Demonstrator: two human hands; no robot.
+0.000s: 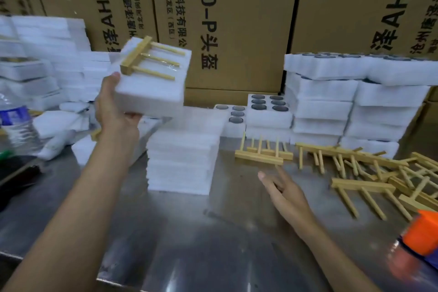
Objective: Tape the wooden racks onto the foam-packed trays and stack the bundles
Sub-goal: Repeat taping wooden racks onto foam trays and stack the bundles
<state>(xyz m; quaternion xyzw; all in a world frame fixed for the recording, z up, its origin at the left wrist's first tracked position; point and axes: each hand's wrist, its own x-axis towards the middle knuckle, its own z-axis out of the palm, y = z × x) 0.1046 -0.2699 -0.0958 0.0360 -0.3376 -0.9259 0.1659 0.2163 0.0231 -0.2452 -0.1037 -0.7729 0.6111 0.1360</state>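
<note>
The left hand [113, 106] grips the taped bundle [154, 78], raised toward the left-side stack [47, 54]; the right hand [284, 192] hovers open, empty.

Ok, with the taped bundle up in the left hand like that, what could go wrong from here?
1. The left hand holds the bundle by one corner only, tilted in the air; it could slip, or the wooden rack could peel off its thin tape.
2. The bundles stacked at left look uneven, so adding another may topple them.
3. The open right hand reaches toward the loose racks, a tangled pile; pulling one may drag others.
</note>
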